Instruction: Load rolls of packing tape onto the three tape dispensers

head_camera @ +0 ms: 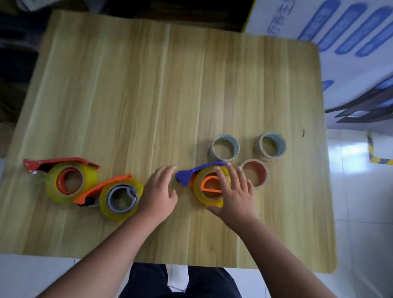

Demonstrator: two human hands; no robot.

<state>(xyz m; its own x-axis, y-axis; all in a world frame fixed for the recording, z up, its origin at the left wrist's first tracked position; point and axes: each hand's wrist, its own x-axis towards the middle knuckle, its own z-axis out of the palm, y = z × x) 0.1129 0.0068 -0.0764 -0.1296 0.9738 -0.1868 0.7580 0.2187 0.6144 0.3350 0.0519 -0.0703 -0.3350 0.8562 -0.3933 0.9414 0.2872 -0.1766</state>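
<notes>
Three tape dispensers lie on the wooden table (162, 92), each with a yellowish tape roll on it. The red dispenser (57, 162) is at the left and the orange dispenser (105, 185) sits beside it. The purple dispenser (195, 171) is in the middle, with a yellow roll (202, 193) around its orange hub. My right hand (231, 195) lies flat over that roll, fingers straight and spread. My left hand (160, 191) rests open on the table between the orange and purple dispensers, fingertips close to the purple handle.
Three empty cardboard tape cores stand behind my right hand: two with bluish insides (225, 146) (270, 146) and one red-lined core (255, 172). A white board with blue print (346, 31) leans at the back right. The table's near edge is by my legs.
</notes>
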